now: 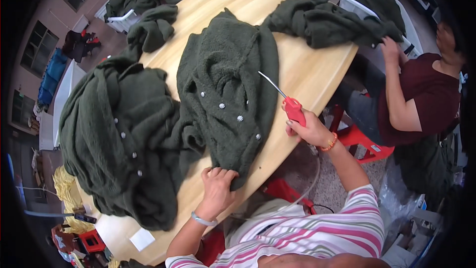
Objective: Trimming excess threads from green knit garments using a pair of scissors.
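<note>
1. Head view: dark green garment point(225, 64) lies on the surface point(310, 72), mid-view toward 12 o'clock.
2. Left hand point(218, 188) grasps its 6 o'clock end.
3. Right hand point(311, 128), at 3 o'clock, grips a red-handled tool point(294, 111), tip toward 11.
4. Second garment point(101, 139) lies at 8 o'clock.

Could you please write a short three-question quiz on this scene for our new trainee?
1. What does the person's right hand hold?
2. True or false: the left hand touches the near end of the dark green garment in the middle.
3. Where does the white paper square lie?
A) Under the tip of the held tool
B) On the table, to the left of the left hand
C) On the seat of a red stool

Key:
1. A red-handled tool with a slim metal shaft.
2. True.
3. B.
</note>
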